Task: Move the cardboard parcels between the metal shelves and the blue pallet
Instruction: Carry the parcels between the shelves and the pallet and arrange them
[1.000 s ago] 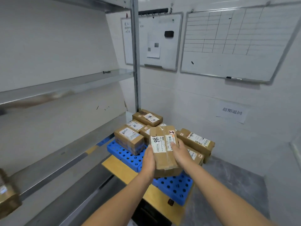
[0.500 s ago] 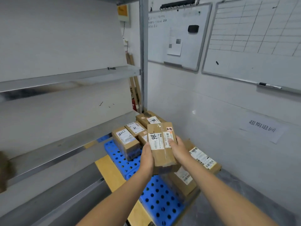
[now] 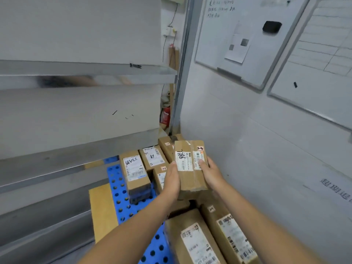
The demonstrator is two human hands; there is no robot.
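Head view, nearest first: two long labelled parcels [image 3: 198,242] now lie close at the bottom edge where a second ago they sat farther off, so the person has stepped in and turned left over the blue pallet [image 3: 119,189]. The left hand [image 3: 172,181] and right hand [image 3: 212,174] keep the same hold, gripping the long sides of the cardboard parcel [image 3: 190,168] marked 2-4, which is carried clear above the stacked parcels [image 3: 136,174]. Beyond, the metal shelves [image 3: 76,149] fill more of the view, so I judge this parcel is bound from pallet to shelf and not yet set down.
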